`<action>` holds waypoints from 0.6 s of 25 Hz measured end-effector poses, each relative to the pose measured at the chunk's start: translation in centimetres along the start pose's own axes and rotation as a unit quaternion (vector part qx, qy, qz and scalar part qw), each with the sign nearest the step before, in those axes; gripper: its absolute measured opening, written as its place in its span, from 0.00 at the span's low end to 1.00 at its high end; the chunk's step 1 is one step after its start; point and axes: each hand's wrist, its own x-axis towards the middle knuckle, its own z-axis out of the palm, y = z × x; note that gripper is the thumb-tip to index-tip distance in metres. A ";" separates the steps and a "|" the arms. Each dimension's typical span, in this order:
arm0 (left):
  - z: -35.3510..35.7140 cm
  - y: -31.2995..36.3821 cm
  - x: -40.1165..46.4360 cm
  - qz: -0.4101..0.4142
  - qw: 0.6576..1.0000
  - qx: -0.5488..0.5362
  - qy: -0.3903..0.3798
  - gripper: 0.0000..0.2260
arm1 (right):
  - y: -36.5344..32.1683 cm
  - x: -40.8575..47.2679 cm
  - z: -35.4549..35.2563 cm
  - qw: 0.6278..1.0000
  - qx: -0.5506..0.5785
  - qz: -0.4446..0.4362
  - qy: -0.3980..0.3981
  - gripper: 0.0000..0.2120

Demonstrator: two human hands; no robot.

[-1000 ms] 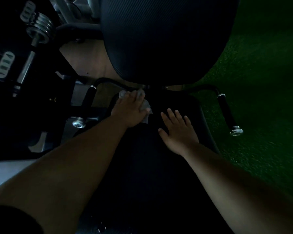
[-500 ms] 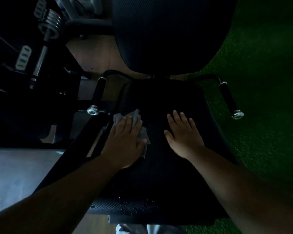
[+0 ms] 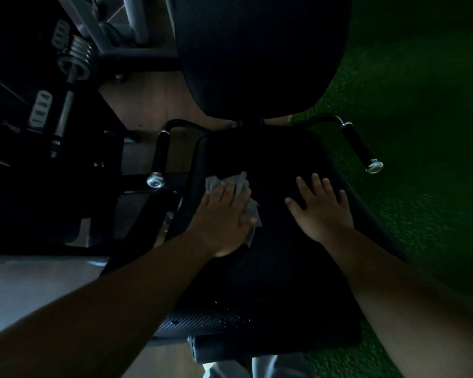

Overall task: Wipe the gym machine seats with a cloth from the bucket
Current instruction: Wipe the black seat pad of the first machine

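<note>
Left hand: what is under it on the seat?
A grey cloth lies under the left hand, pressed flat on the black seat. Its edges show; its middle is covered.

Dim room: green turf (image 3: 421,132) right, wooden floor (image 3: 148,105) left.

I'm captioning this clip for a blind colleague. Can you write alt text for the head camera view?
Seen from above in dim light, a person's left hand presses a grey cloth flat on a black gym machine seat, while the right hand rests open beside it. The backrest rises behind, with a handle each side and green turf at right.
</note>
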 end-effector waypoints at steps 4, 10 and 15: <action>0.0 0.2 -0.4 -0.005 1.000 0.021 -0.012 0.35 | -0.1 -0.1 -0.5 0.999 0.004 -0.029 -0.015 0.34; -2.3 0.5 9.0 -0.118 0.993 0.012 -0.023 0.32 | 4.6 0.2 -0.8 0.987 -0.004 -0.161 -0.006 0.32; 0.3 6.8 2.8 0.013 1.000 0.025 0.002 0.32 | 4.7 0.3 -0.1 0.985 0.033 -0.161 0.054 0.27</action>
